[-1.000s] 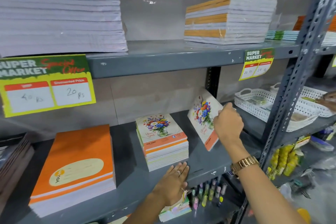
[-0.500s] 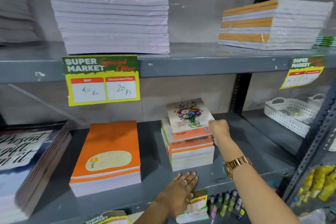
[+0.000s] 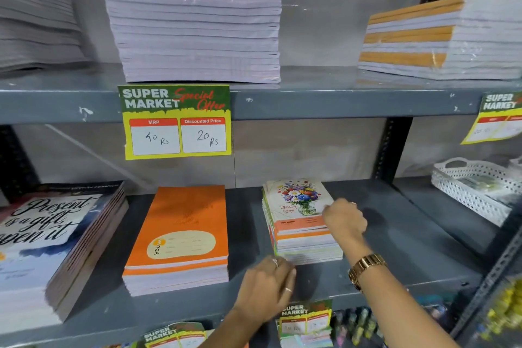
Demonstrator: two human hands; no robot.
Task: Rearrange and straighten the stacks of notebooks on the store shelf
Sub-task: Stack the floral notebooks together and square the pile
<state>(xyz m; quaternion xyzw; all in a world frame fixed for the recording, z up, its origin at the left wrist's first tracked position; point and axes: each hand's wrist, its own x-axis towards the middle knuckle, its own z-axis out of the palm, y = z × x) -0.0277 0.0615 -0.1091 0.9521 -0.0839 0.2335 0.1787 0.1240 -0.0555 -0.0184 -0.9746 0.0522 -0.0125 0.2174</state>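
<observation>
A stack of floral-cover notebooks (image 3: 296, 206) stands on the middle shelf (image 3: 395, 248), its layers slightly uneven. My right hand (image 3: 343, 220), with a gold watch on the wrist, pinches the right edge of the top floral notebook, which lies flat on that stack. My left hand (image 3: 268, 288) sits in front of the stack, bent fingers touching its lower front left corner and holding nothing. An orange notebook stack (image 3: 180, 237) lies to the left, and a dark-spined stack with script lettering (image 3: 50, 243) at the far left.
The upper shelf carries a tall pale notebook pile (image 3: 195, 22) and an orange-striped wrapped pile (image 3: 440, 39). A price tag (image 3: 176, 121) hangs from its edge. A white perforated basket (image 3: 474, 186) stands at the right, beside a slotted upright (image 3: 392, 147). More tags and pens show below.
My right hand carried a floral notebook from the right side of the shelf and laid it on the floral stack. My left hand rose from the shelf edge to the stack's front corner.
</observation>
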